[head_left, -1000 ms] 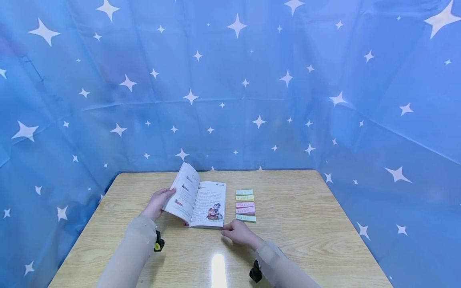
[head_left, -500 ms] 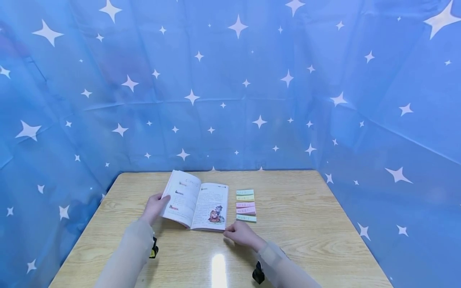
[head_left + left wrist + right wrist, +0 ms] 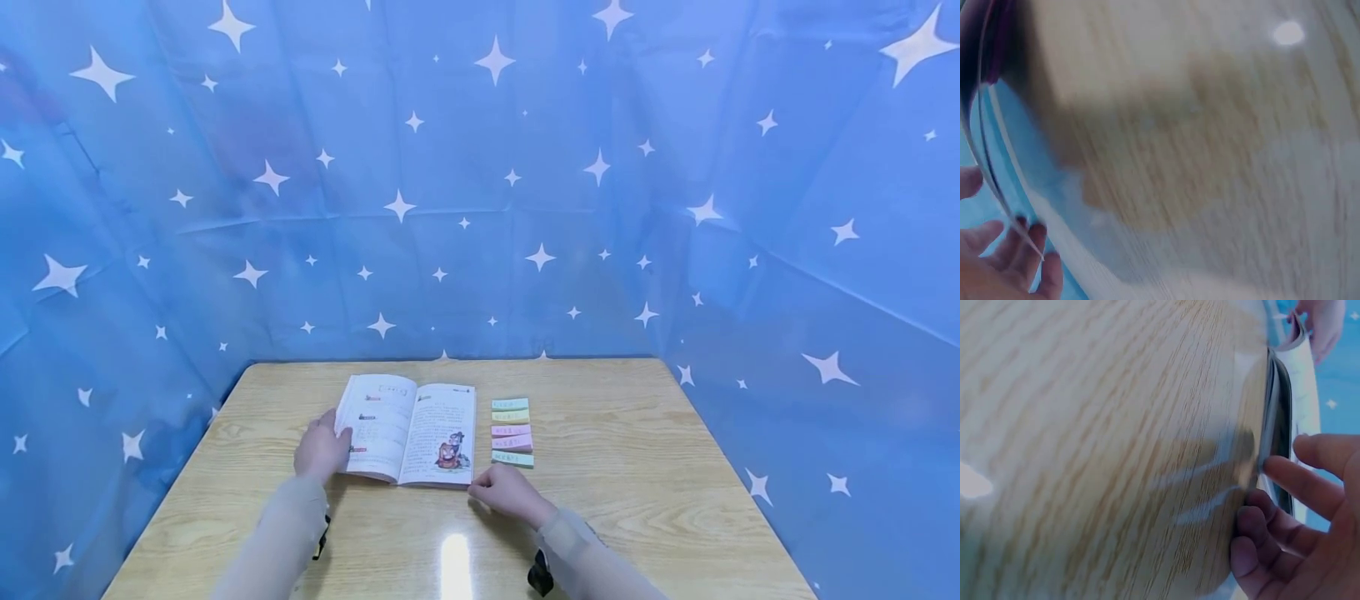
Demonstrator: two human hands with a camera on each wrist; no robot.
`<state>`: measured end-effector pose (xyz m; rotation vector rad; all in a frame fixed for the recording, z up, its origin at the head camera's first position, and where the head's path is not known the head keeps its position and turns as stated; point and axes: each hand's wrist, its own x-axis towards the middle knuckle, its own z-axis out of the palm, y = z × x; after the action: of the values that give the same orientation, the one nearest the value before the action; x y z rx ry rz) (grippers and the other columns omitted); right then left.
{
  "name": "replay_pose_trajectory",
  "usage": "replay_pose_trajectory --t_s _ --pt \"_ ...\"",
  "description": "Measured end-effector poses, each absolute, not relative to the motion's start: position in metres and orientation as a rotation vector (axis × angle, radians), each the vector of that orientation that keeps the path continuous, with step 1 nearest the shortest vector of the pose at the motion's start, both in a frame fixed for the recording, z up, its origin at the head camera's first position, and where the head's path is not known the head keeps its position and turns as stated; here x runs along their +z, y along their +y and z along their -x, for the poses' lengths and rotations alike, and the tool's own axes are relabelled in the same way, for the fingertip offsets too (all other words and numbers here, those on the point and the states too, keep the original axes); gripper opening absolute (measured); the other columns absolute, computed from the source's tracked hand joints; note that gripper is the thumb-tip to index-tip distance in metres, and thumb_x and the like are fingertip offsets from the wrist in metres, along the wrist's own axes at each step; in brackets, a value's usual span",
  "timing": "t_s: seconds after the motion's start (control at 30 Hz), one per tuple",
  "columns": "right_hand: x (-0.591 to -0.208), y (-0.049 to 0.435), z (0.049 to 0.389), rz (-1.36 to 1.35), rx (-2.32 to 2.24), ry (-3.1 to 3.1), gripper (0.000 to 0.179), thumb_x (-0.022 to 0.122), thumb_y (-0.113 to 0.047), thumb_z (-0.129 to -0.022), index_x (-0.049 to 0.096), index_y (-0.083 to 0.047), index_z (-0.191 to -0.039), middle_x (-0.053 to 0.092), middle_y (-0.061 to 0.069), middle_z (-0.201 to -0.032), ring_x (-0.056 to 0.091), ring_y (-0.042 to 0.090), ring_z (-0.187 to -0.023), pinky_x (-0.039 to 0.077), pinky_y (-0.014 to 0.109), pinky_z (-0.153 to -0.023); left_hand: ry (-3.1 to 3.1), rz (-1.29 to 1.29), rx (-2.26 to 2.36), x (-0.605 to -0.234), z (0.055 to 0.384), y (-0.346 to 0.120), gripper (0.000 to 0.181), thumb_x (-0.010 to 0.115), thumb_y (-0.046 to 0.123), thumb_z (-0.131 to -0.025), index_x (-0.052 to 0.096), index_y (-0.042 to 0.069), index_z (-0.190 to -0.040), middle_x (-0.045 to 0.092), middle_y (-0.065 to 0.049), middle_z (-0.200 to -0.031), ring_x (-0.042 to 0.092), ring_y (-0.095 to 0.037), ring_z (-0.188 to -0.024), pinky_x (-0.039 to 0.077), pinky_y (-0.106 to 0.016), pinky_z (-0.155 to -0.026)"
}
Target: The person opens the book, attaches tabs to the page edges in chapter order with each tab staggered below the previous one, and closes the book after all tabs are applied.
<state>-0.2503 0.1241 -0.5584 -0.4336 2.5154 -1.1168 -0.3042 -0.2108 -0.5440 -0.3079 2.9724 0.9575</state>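
Note:
An illustrated book [image 3: 442,425] lies open on the wooden table, its right page bearing printed text and a colored drawing. My left hand [image 3: 322,447] grips the outer edge of the left-hand leaves, thumb on top. In the left wrist view the fingers [image 3: 1019,253] sit behind the thin page edge, and those leaves are slightly raised. At the book's near right corner is my right hand [image 3: 512,492]. Its thumb [image 3: 1322,450] and index finger pinch the corner in the right wrist view, with the other fingers curled against the tabletop.
Several pastel sticky-note strips [image 3: 511,431] with handwriting lie in a column just right of the book. The wooden table [image 3: 637,467] reaches back to a blue star-patterned curtain [image 3: 465,167]. A bright reflection [image 3: 455,562] shows on the near tabletop.
My left hand has lowered the left-hand leaves leftward and down, so the book now lies nearly flat. The book has shifted slightly toward me, and my right hand stays at its corner.

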Motion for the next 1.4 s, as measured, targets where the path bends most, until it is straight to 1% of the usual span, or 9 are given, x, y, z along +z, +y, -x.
replay_pose_trajectory --t_s 0.13,0.27,0.37,0.43,0.53,0.7,1.0,1.23,1.4 --pt "-0.559 0.124 0.252 0.431 -1.102 2.527 0.035 0.061 -0.027 -0.092 0.067 -0.013 -0.061 0.037 -0.011 -0.043 0.032 0.006 -0.040 0.026 0.019 -0.041 3.149 0.153 0.741 -0.547 0.305 -0.201 0.060 0.053 0.013 -0.094 0.034 0.010 -0.150 0.030 -0.028 -0.148 0.031 -0.048 -0.133 0.029 -0.071 -0.098" --pt "-0.560 0.124 0.254 0.421 -1.084 2.537 0.029 0.062 -0.028 -0.092 0.072 -0.017 -0.067 0.039 -0.011 -0.043 0.033 0.006 -0.040 0.026 0.019 -0.041 3.259 -0.210 0.539 -0.550 0.306 -0.190 0.064 0.057 -0.004 -0.083 0.048 0.015 -0.144 0.033 -0.020 -0.152 0.028 -0.042 -0.139 0.025 -0.070 -0.103" --pt "-0.559 0.124 0.255 0.416 -1.084 2.540 0.028 0.063 -0.028 -0.091 0.073 -0.017 -0.067 0.039 -0.011 -0.043 0.032 0.006 -0.040 0.026 0.020 -0.041 3.223 -0.430 0.469 -0.553 0.307 -0.180 0.055 0.056 -0.003 -0.086 0.055 0.013 -0.138 0.038 -0.015 -0.151 0.027 -0.038 -0.141 0.020 -0.067 -0.108" --pt "-0.559 0.123 0.255 0.421 -1.079 2.546 0.030 0.063 -0.028 -0.091 0.072 -0.017 -0.066 0.038 -0.012 -0.043 0.032 0.006 -0.040 0.025 0.019 -0.041 3.184 -0.494 0.467 -0.556 0.309 -0.174 0.045 0.053 0.003 -0.092 0.056 0.010 -0.136 0.040 -0.014 -0.150 0.026 -0.036 -0.142 0.018 -0.066 -0.110" --pt "-0.560 0.123 0.254 0.432 -1.083 2.551 0.032 0.062 -0.028 -0.091 0.071 -0.016 -0.063 0.037 -0.012 -0.043 0.031 0.006 -0.040 0.025 0.019 -0.041 3.155 -0.516 0.475 -0.557 0.310 -0.166 0.040 0.052 0.015 -0.097 0.056 0.009 -0.136 0.042 -0.014 -0.148 0.029 -0.034 -0.141 0.016 -0.064 -0.111" --pt "-0.561 0.124 0.256 0.452 -1.087 2.556 0.032 0.062 -0.028 -0.091 0.072 -0.015 -0.063 0.036 -0.013 -0.043 0.030 0.005 -0.040 0.024 0.019 -0.041 3.127 -0.502 0.489 -0.558 0.310 -0.162 0.045 0.052 0.030 -0.099 0.052 0.011 -0.141 0.039 -0.013 -0.151 0.028 -0.034 -0.141 0.015 -0.064 -0.112" --pt "-0.562 0.124 0.256 0.436 -1.100 2.535 0.032 0.063 -0.027 -0.091 0.071 -0.015 -0.063 0.035 -0.012 -0.042 0.029 0.006 -0.039 0.024 0.020 -0.040 3.042 -0.399 0.576 -0.573 0.314 -0.169 0.053 0.044 0.040 -0.101 0.039 0.018 -0.149 0.029 -0.011 -0.156 0.022 -0.037 -0.143 0.011 -0.069 -0.109" --pt "-0.562 0.122 0.254 0.471 -1.091 2.569 0.036 0.061 -0.027 -0.093 0.070 -0.013 -0.062 0.032 -0.014 -0.041 0.027 0.004 -0.037 0.021 0.020 -0.039 2.967 -0.342 0.668 -0.577 0.318 -0.174 0.054 0.042 0.042 -0.102 0.038 0.019 -0.150 0.030 -0.011 -0.156 0.023 -0.038 -0.142 0.011 -0.070 -0.109" --pt "-0.561 0.123 0.253 0.500 -1.103 2.571 0.044 0.059 -0.027 -0.095 0.063 -0.007 -0.056 0.031 -0.013 -0.040 0.025 0.003 -0.036 0.020 0.019 -0.038 2.949 -0.370 0.664 -0.579 0.320 -0.173 0.063 0.042 0.053 -0.098 0.035 0.019 -0.151 0.028 -0.011 -0.157 0.020 -0.038 -0.143 0.008 -0.069 -0.109"
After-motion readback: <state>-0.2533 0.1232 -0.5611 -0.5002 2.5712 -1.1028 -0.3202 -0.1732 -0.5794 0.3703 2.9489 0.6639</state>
